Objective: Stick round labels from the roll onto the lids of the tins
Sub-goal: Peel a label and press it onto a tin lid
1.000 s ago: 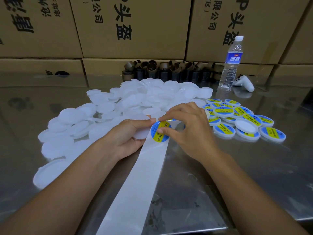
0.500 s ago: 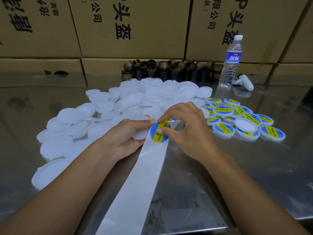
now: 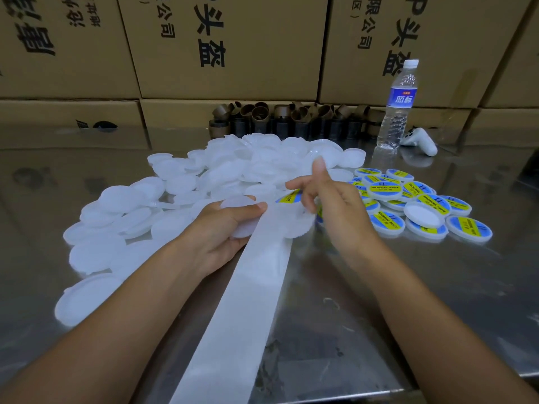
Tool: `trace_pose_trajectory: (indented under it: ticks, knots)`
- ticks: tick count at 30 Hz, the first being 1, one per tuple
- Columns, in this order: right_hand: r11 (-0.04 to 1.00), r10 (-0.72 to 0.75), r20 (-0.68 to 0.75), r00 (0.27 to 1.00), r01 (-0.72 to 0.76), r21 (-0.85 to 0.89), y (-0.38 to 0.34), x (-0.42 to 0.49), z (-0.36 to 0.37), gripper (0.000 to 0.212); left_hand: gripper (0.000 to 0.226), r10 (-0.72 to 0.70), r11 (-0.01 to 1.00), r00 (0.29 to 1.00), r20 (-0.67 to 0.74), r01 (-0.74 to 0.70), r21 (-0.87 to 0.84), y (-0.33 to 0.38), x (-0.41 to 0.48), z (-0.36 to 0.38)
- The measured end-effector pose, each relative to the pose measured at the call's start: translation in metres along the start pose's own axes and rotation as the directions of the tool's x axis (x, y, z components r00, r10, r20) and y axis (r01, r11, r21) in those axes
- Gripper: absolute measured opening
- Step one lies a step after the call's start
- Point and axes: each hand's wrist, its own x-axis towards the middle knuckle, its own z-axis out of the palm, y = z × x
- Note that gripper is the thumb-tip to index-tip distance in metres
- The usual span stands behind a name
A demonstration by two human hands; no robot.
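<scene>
My left hand (image 3: 214, 233) grips a blank white lid (image 3: 236, 203) and its thumb presses the white backing strip (image 3: 248, 301) against it. The strip runs from the lid down toward the near table edge. My right hand (image 3: 339, 209) is lifted just right of the lid and pinches a round blue-and-yellow label (image 3: 288, 197) at its edge, index finger pointing up. The label hangs above the strip, free of it. A heap of blank white lids (image 3: 204, 176) lies behind and left of my hands. Several labelled lids (image 3: 431, 207) lie to the right.
The table is shiny metal (image 3: 423, 287). A water bottle (image 3: 399, 109) and a white controller (image 3: 421, 140) stand at the back right. Several brown cardboard cores (image 3: 291, 118) line the back, in front of stacked cardboard boxes (image 3: 227, 45).
My right hand has peeled the label off the strip and lifted it up and to the right. The left hand has stayed on the lid and strip.
</scene>
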Motion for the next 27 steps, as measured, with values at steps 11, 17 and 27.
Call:
trace_pose_trajectory:
  ticks: [11, 17, 27]
  knots:
    - [0.838, 0.144, -0.067, 0.987, -0.086, 0.539, -0.007, 0.008, -0.017, 0.015, 0.023, 0.155, 0.969, 0.985, -0.079, -0.167, -0.181, 0.005, 0.005, -0.003]
    - [0.822, 0.08, 0.034, 0.996, -0.085, 0.563, -0.007, 0.006, -0.017, 0.03, 0.034, 0.168, 0.909, 0.986, 0.016, -0.148, -0.39, 0.01, 0.0, -0.001]
    - [0.835, -0.01, 0.187, 0.982, -0.095, 0.543, -0.005, 0.004, -0.014, 0.035, 0.035, 0.115, 0.954, 0.971, 0.209, -0.049, -0.295, 0.008, -0.002, 0.003]
